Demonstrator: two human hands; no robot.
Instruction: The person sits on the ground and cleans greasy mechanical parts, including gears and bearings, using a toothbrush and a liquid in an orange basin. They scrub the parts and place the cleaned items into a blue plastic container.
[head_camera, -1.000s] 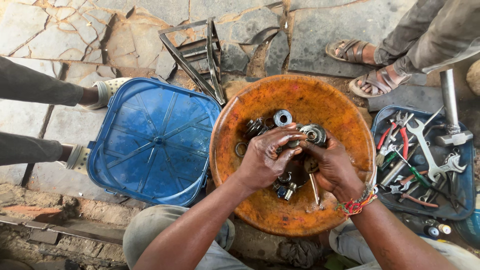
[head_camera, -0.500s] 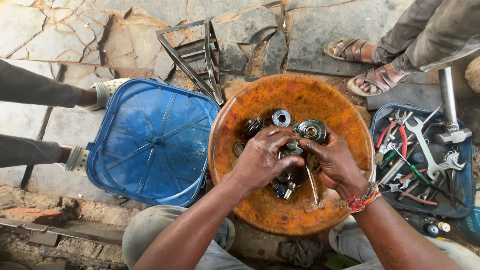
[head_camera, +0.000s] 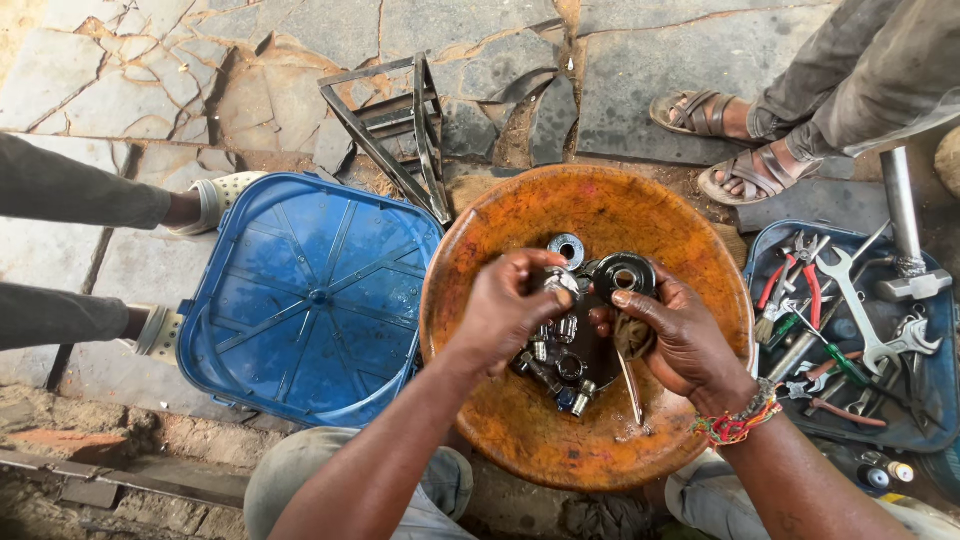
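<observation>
- Left hand (head_camera: 505, 315) over the middle of the bowl (head_camera: 500, 230), fingers curled, tips pinching a small silver fitting (head_camera: 562, 283).
- Right hand (head_camera: 680, 345) just right of it, fingers bent, thumb and forefinger around a black round part (head_camera: 624, 275) with a hole in the middle; looks gripped, but the contact is partly hidden.
- Fitting and round part sit just beside each other, held a little above the bowl's bottom; touching or not, cannot tell.
- Bowl is wide, round, rusty orange, on the ground between the person's knees.
- In the bowl under the hands: pile of small metal parts (head_camera: 560, 365), sockets and rings, dark and oily.
- Ring (head_camera: 566, 247), silver with a blue tint, lies flat in the bowl just beyond the fingertips.
- Thin metal rod (head_camera: 632, 385) lies in the bowl below the right hand.
- Bead bracelet (head_camera: 738, 422), red, green and yellow, on the right wrist.
- Blue lid (head_camera: 310, 300), square, ribbed, lies left of the bowl, touching or nearly touching its rim.
- Metal frame (head_camera: 400, 120) lies on the stone floor beyond lid and bowl.
- Tool tray (head_camera: 935, 385), blue, right of the bowl, holds spanners (head_camera: 850, 290), red-handled pliers (head_camera: 805, 275) and a hammer (head_camera: 905, 240).
- Another person's sandalled feet (head_camera: 735, 145) top right; a third person's feet (head_camera: 185, 265) in light shoes at left, beside the lid.
</observation>
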